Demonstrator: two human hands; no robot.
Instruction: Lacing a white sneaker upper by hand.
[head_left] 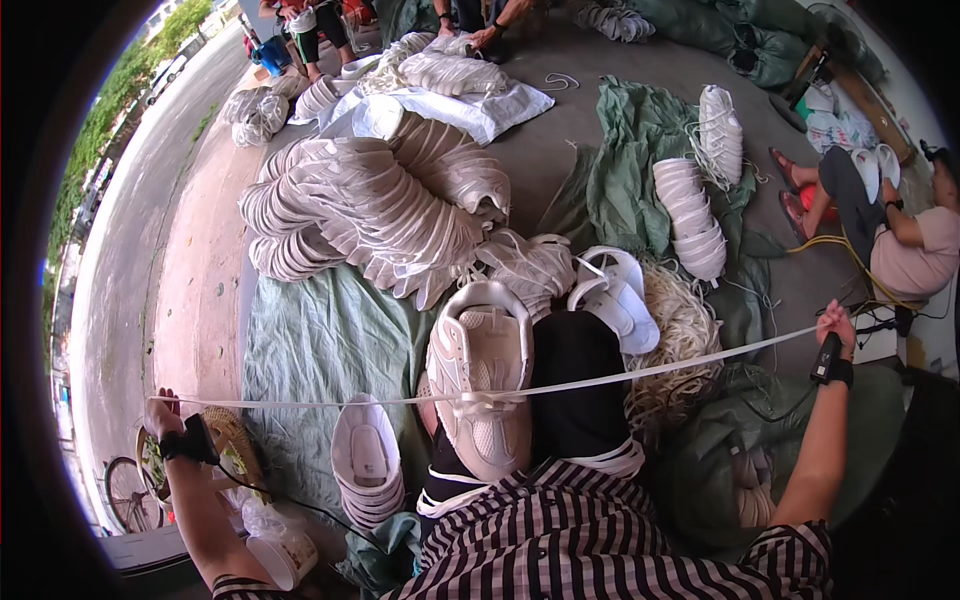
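Observation:
A white shoelace [650, 371] is pulled out wide to both sides across a beige sneaker [487, 375] on my lap. It crosses the shoe near the lower end of its tongue, seemingly threaded there. Far out to the left, my left hand [163, 412] is closed on one end of the lace. My right hand [836, 328], raised at the far right, pinches the other end. Both arms are spread wide, and the lace runs taut and nearly straight. Neither hand touches the sneaker, which rests on my dark trousers with its opening away from me.
Beyond my knees lies a big heap of nested shoe uppers [370, 200] on green sheeting. A white shoe [617, 300] and a pile of loose laces [675, 330] sit by my right knee. Stacked white shoe pieces [367, 455] stand at left. A seated person [915, 245] works at right.

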